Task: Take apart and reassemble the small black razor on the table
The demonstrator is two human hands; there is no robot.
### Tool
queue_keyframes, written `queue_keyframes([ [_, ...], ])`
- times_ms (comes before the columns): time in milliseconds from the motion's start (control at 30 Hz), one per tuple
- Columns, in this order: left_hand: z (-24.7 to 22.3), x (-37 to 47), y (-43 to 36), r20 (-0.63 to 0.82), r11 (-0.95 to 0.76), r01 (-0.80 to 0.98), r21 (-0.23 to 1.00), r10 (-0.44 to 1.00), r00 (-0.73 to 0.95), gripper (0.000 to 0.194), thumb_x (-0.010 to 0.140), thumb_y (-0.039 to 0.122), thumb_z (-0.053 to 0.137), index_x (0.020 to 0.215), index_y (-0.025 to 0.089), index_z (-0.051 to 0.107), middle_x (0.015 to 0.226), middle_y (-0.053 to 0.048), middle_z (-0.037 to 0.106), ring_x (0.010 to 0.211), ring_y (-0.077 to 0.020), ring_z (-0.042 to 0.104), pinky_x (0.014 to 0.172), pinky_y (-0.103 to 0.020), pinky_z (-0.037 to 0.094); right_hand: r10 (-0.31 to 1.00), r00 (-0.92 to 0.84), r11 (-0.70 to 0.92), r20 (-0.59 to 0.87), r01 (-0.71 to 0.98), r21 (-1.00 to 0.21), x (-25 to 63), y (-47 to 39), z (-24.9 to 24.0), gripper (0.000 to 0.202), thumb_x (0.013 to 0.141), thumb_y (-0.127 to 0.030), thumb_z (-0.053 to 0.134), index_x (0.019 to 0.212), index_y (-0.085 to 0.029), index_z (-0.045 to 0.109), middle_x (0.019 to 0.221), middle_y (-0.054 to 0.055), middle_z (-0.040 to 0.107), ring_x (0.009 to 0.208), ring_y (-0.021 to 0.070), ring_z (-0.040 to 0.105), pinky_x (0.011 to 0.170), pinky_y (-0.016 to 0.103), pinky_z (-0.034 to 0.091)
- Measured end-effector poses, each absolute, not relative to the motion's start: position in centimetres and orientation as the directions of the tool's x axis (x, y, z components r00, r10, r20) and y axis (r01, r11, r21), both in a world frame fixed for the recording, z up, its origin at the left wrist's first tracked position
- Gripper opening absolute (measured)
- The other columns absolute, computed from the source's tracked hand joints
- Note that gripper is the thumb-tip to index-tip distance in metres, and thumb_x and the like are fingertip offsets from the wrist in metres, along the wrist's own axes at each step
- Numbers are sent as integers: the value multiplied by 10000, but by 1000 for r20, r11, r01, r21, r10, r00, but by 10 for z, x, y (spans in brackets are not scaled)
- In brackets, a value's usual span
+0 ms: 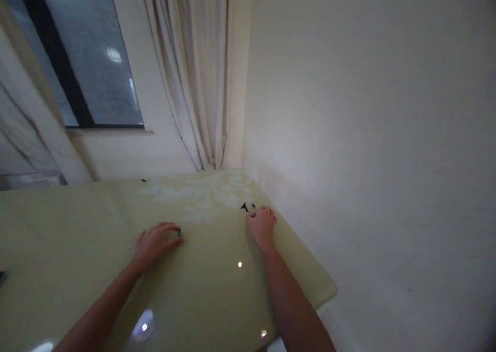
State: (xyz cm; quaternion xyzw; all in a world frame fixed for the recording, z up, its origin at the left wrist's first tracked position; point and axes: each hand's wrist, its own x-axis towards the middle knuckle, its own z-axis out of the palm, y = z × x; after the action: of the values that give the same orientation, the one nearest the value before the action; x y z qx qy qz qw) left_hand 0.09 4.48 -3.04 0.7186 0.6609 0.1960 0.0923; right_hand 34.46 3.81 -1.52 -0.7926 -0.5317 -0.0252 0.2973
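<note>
On the left part of the tabletop (209,279), my left hand (157,243) pinches a small grey and dark piece (179,233) between thumb and fingertips. It is too small to name. Farther right, near the table's wall-side edge, my right hand (263,225) has its fingers closed on a small black T-shaped tool (244,207). Its head points away from me, and the rest is mostly hidden by the fingers. Just beyond those fingers lies another small dark piece (253,205).
A small black item (143,180) lies at the table's far edge, and a dark object (2,275) shows at the left border. A bare wall (368,161) runs along the right side. Behind the table hang curtains (197,73) beside a window (89,52).
</note>
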Motion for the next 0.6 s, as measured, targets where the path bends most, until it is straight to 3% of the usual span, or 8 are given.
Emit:
queue_keyframes([
  [100,-39,-58,34,161,-17,933,361,986,-45,356,833,552,665,1099,343,777,1419,-54,657,1332,-401,551,1142,-695,253,817,343,-86,463,867,-490,318,37,-12,119,869,-300,690,818,-213,754,1192,133,673,1163,293,585,999,390,446],
  [233,-47,-80,32,159,-51,926,374,987,-10,407,825,576,629,1100,321,785,1436,-68,643,1304,-366,592,1127,-588,376,904,145,117,402,821,-559,251,36,-16,151,866,-308,694,799,-188,757,961,95,715,989,224,664,914,302,491],
  [400,-53,-88,44,153,-98,889,448,988,32,502,774,626,645,1106,278,789,1409,-75,663,1252,-336,636,1087,-449,467,979,75,54,187,795,-604,171,44,-16,155,799,-309,701,734,-197,787,812,91,743,850,236,697,746,293,510],
  [600,-56,-104,48,157,-67,882,466,987,-9,546,742,652,660,1105,265,791,1400,-80,667,1277,-335,620,1115,-432,445,989,146,-100,22,772,-628,117,47,-10,256,793,-334,675,936,-167,806,1002,152,768,975,288,708,803,346,533],
])
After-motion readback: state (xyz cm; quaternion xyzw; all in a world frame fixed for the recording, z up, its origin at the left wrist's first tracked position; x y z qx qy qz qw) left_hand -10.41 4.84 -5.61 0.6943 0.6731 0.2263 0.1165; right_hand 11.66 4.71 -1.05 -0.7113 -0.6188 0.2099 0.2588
